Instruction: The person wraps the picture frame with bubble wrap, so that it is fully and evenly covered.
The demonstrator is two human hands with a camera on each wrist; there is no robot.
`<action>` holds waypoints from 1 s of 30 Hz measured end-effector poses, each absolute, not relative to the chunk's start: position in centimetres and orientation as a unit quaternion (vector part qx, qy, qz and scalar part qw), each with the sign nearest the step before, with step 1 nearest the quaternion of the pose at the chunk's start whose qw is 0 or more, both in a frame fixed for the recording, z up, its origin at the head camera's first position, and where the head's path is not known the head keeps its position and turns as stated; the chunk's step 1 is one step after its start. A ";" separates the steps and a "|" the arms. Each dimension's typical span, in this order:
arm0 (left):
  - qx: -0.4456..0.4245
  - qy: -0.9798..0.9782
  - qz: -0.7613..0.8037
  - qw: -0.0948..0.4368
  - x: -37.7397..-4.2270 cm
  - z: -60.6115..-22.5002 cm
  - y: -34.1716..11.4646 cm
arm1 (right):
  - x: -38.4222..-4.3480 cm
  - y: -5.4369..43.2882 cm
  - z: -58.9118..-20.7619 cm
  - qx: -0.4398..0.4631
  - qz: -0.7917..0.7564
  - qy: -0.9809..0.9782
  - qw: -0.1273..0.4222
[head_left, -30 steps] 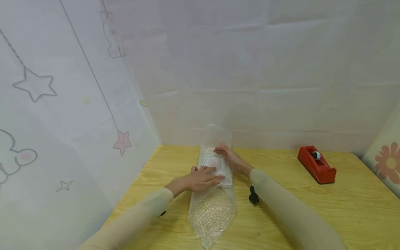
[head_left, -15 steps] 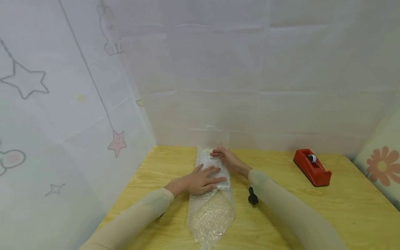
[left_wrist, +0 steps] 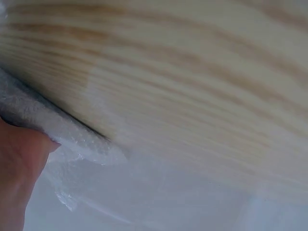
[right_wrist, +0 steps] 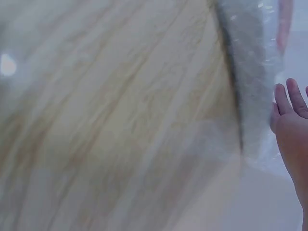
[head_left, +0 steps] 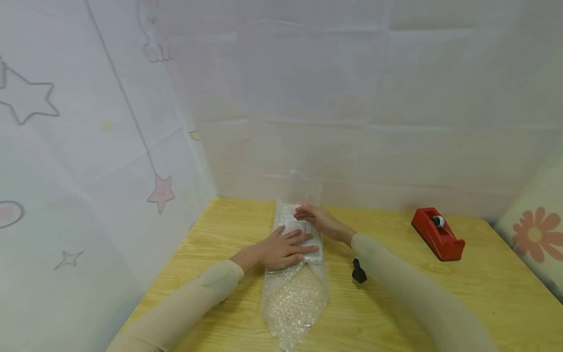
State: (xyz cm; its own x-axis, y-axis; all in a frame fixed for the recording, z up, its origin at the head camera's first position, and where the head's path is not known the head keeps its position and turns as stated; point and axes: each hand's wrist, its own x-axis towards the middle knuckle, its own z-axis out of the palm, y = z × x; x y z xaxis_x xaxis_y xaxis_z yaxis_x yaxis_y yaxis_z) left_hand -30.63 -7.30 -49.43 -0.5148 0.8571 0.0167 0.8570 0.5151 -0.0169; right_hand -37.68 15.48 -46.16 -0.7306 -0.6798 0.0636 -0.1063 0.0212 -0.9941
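A long strip of bubble wrap lies on the table, folded over a flat pale item in its middle. My left hand rests on the wrapped part with its fingers spread. Farther up, my right hand lies along the right side of the bundle, fingers straight over its top. In the left wrist view the wrap's edge shows beside the hand. The right wrist view has the bundle's side next to the fingers. The covered item's kind is hidden.
A red tape dispenser with a roll in it stands at the right back of the wood-grain table. A small black object shows beside the right forearm. A pale sheet hangs behind the table, and the wrap's far end reaches up against it.
My left hand has slid slightly over the wrap, its fingers spreading wider and flatter. My right hand stays near the far end, almost still. The head view has shifted a little.
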 end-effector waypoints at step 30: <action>-0.471 -0.881 -0.033 0.033 -32.3 -50.4 -8.0 | -24.7 22.1 -41.9 -0.553 -0.240 0.790 0.112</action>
